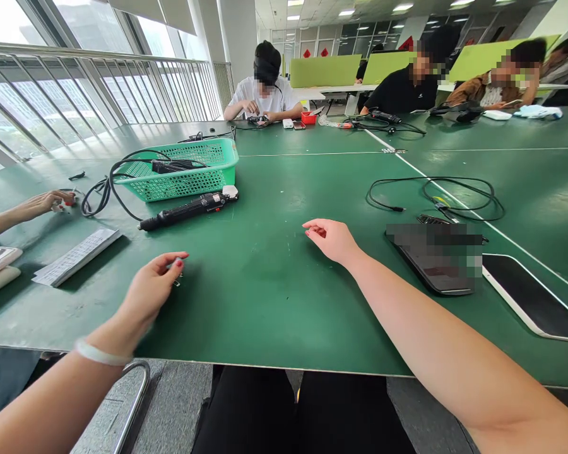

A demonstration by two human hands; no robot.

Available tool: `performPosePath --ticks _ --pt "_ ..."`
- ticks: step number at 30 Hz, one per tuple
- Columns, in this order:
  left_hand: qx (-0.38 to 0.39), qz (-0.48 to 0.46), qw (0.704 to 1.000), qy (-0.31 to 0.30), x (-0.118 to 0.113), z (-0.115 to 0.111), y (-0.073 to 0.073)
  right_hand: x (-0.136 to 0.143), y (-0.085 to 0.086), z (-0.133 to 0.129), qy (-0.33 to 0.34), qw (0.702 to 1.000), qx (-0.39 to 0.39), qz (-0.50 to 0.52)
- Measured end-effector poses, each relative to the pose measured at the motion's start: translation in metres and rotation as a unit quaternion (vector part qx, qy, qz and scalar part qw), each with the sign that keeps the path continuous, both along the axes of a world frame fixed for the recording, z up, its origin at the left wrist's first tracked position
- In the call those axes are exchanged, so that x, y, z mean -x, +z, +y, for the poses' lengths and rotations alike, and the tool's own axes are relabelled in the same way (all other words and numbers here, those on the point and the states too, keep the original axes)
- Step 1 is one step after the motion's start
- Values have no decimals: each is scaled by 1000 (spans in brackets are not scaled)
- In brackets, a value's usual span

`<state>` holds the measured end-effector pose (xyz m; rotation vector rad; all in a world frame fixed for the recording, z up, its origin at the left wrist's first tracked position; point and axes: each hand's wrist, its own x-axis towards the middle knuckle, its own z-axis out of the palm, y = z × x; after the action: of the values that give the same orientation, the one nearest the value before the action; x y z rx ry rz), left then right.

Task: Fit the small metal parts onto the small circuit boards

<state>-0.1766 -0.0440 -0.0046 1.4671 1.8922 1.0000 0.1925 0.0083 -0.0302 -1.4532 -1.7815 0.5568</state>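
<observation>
– What's that in the left hand?

– A tiny glinting piece, clear or metallic, I can't tell from here. It shows just below the thumb and fingertips, which look pinched together on it, over the near left part of the green desk.

– And the things around it?

– The desk is smooth, with a dull sheen and fine scratches. Beyond the hand lies a slim black power tool, just beside a mint plastic basket with perforated walls. Further left, a flat stack of paper.

– How are the arms held?

– Both reach forward, a pale band around the left wrist. The right hand is loosely curled, thumb near forefinger; whether they meet, I can't tell
</observation>
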Motion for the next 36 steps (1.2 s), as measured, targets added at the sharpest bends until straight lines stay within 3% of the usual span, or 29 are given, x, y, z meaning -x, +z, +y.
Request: performPosePath --ticks 3,7,10,12,17,24,28,32,36 --pt "-21 -41 998 -35 -58 10 -7 2 1 -1 5 1000 5 -10" --pt "-2 -207 967 -147 -147 34 -5 1 1 0 -1 1000 13 -20" --pt "22 -292 946 -143 -197 50 0 -2 2 1 1 998 38 -52" --pt "19 -325 937 -129 -213 55 1 -4 3 2 2 995 62 -74" --pt "33 -362 923 -123 -211 57 -5 -6 3 4 5 993 60 -103" --pt "84 -467 867 -151 -201 58 -7 -1 6 -2 3 994 38 -106" --pt "108 -465 865 -156 -201 57 -4 3 12 -7 -10 996 68 50" --pt "120 -462 862 -172 -201 56 -6 7 17 -10 26 970 76 229" --pt "126 -461 854 -208 -203 55 -7 12 18 -13 58 948 70 305"
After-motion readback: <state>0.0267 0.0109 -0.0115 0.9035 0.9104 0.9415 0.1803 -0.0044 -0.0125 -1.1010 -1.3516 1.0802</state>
